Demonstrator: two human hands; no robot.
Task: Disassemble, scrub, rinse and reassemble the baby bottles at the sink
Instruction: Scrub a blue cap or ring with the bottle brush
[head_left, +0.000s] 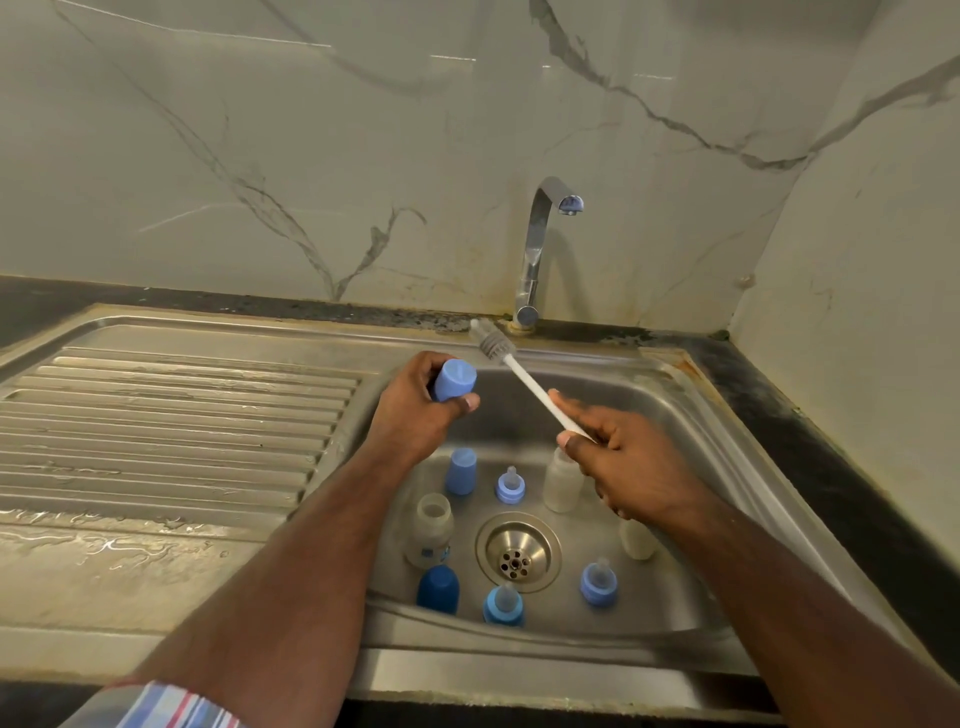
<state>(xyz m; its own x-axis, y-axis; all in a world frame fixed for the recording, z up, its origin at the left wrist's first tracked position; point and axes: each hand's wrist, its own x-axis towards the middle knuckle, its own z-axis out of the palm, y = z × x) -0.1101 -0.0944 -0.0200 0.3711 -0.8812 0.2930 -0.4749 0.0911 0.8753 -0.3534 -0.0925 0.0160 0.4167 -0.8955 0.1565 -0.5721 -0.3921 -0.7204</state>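
Stainless steel sink (717, 431) holds scattered bottle parts around its drain (518, 552). Above the basin's back edge, the left hand (415, 410) grips a light blue cap (455, 380), fingers curled round it. Close beside it, the right hand (631, 462) pinches a white bottle brush (524, 376), bristles near the tap (540, 249).

White marble-pattern wall panels (363, 130) with grey veining stand behind and to the right. A dark speckled table (810, 415) borders them. A striped sleeve (161, 709) shows at bottom left.
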